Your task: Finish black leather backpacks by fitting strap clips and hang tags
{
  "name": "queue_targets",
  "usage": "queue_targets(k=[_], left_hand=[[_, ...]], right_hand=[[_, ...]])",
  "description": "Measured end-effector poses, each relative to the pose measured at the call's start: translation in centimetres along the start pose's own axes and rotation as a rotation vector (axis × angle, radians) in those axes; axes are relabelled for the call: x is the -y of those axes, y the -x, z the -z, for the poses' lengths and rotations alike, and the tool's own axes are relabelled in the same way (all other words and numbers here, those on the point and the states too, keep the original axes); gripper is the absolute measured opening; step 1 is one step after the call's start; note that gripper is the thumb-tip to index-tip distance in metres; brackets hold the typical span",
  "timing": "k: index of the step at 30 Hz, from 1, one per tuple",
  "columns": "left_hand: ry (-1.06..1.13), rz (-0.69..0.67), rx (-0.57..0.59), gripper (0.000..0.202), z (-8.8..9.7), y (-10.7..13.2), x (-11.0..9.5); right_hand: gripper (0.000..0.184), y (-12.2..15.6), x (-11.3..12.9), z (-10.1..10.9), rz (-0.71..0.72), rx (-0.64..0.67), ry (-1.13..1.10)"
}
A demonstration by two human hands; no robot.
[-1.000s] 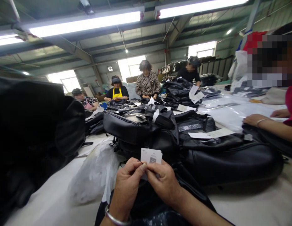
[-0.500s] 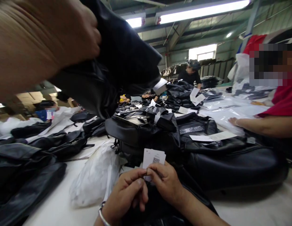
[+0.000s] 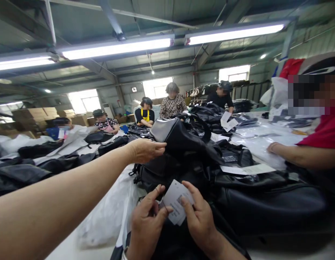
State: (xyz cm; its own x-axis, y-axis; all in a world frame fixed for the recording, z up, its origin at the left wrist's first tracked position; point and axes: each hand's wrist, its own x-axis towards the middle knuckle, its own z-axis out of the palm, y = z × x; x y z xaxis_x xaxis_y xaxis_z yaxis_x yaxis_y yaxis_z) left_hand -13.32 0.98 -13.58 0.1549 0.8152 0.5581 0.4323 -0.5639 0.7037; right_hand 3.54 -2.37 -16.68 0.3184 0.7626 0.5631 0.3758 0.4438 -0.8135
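My right hand (image 3: 201,218) grips a small stack of white hang tags (image 3: 175,200) by their right edge, thumb across the printed face. A square code and small print show on the top tag. To its left my left hand (image 3: 148,221), with a bracelet at the wrist, pinches a thin dark cord at the tags' left edge between thumb and fingers. Beneath both hands lies black bag material, partly hidden by them. Just beyond, a black bag (image 3: 183,139) rests on the heap, with a co-worker's hand (image 3: 147,151) at its left side.
The co-worker's arm (image 3: 83,195) crosses from the left. A clear plastic bag of white stuff (image 3: 108,213) lies left of my hands. Black bags (image 3: 270,206) are heaped right. A person in red (image 3: 324,133) handles plastic sheeting (image 3: 261,144); several others stand further back.
The co-worker's hand has lowered the black bag from the upper left onto the heap. My hands have moved apart; the right now holds the tags, turned and tilted, while the left keeps the cord.
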Motion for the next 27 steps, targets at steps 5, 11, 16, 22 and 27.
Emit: queue_targets(k=[5, 11, 16, 22, 27], left_hand=[[-0.116, -0.353, 0.010, 0.049, 0.4, -0.5, -1.3], [-0.327, -0.610, 0.094, 0.068, 1.0, -1.1, -3.1], [-0.459, -0.636, 0.150, 0.057, 0.6, -0.4, -2.7], [-0.334, -0.475, 0.296, 0.032, -0.2, 0.2, -2.8], [-0.193, -0.170, 0.276, 0.015, 1.4, -0.9, -3.7]], right_hand=[[0.018, -1.0, 1.2, 1.0, 0.197, 0.127, -0.055], [0.019, -1.4, 2.7, 1.6, 0.413, 0.308, 0.041], [0.009, -1.1, 3.0, 1.3, 0.445, 0.261, 0.105], [0.044, -0.3, 3.5, 1.9, 0.601, 0.064, 0.113], [0.016, -0.9, 1.8, 1.5, 0.296, -0.091, 0.067]])
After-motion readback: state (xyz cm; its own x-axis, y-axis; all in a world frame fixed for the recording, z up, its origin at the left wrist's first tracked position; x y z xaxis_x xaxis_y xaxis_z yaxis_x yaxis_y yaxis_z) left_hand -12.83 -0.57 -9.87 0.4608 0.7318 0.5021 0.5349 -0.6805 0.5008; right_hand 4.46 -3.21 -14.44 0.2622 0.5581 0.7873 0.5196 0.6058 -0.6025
